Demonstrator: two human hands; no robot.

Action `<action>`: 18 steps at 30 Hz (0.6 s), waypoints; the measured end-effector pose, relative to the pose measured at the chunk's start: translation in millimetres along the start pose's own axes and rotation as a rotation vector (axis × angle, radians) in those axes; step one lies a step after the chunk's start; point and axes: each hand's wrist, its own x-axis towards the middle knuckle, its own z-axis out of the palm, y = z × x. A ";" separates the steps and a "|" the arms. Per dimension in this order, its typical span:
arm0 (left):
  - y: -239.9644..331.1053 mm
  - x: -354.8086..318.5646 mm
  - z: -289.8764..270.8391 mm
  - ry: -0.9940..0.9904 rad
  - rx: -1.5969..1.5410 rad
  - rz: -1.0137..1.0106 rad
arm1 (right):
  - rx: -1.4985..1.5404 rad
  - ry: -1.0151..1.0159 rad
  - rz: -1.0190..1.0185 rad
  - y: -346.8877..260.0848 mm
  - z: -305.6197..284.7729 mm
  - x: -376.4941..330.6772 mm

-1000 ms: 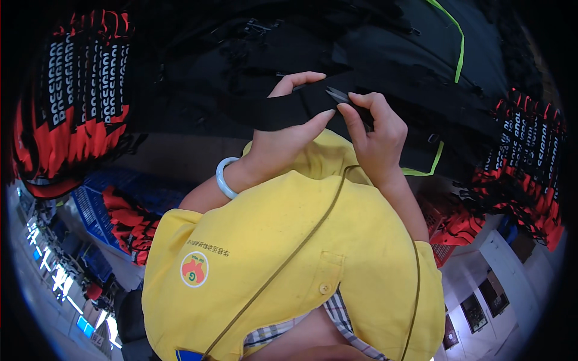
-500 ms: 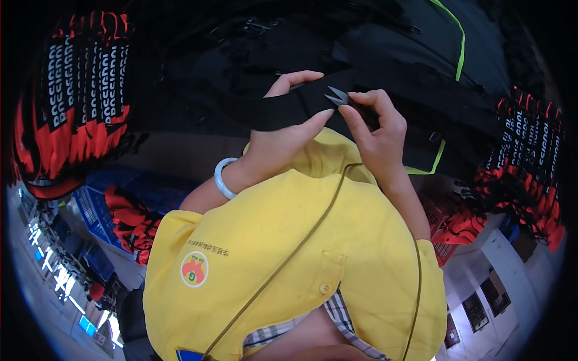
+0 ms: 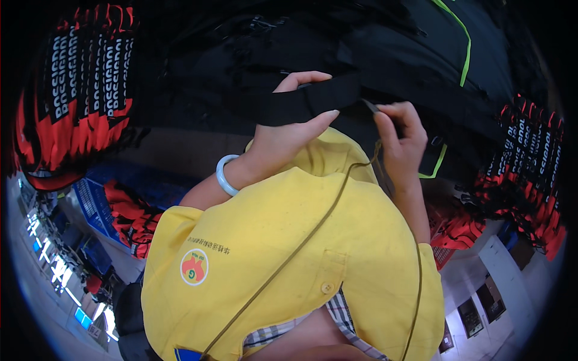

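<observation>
A wide black fabric strip (image 3: 283,107) lies across my left hand (image 3: 280,141), its fingers behind it and the thumb along its lower edge. The hand is closed on the strip, and a pale bangle (image 3: 227,175) circles that wrist. To the right, my right hand (image 3: 406,135) pinches a small pair of thread snips (image 3: 369,106). Only the grey blade end shows past the fingertips, pointing up and left beside the strip's right end. A brown cord (image 3: 325,222) runs over the yellow garment toward the right hand.
Dark fabric (image 3: 397,54) with bright green trim (image 3: 466,54) spreads beyond my hands. Bundles of red and black printed straps hang at left (image 3: 84,90) and right (image 3: 530,162). Below them stand a blue crate (image 3: 93,201) and a red basket (image 3: 444,256) with red pieces.
My right hand has moved right with the snips, away from the strip's middle. Their blades, spread apart before, now appear as one narrow tip. My left hand has shifted slightly right.
</observation>
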 end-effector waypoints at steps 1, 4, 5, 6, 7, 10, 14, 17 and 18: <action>-0.1 0.3 -0.6 -0.024 0.004 -0.022 | 0.052 0.004 0.066 6.2 -11.2 -4.7; -1.1 5.1 -0.6 -0.060 -0.019 -0.042 | -0.274 -0.229 0.161 26.9 -65.2 -20.8; -2.3 5.4 1.1 -0.096 -0.044 -0.046 | -0.499 -0.267 -0.001 35.9 -77.1 -26.6; -5.4 4.8 4.4 -0.152 -0.060 -0.040 | -0.503 -0.340 0.115 34.5 -82.5 -30.0; -2.6 5.0 6.3 -0.132 -0.057 -0.039 | -0.498 -0.355 0.101 33.2 -77.3 -28.9; 8.1 10.9 16.6 -0.314 -0.283 -0.083 | 0.559 -0.594 0.371 40.2 -45.3 -33.4; -1.5 17.4 25.5 -0.451 -0.452 -0.170 | 1.536 -0.177 0.468 24.3 17.1 -9.8; -10.4 20.9 4.4 -0.231 -0.586 -0.275 | 1.739 0.035 0.434 54.9 -9.0 9.4; -22.5 26.4 -8.5 -0.122 -0.798 -0.257 | 1.644 0.166 0.404 64.7 -23.5 10.2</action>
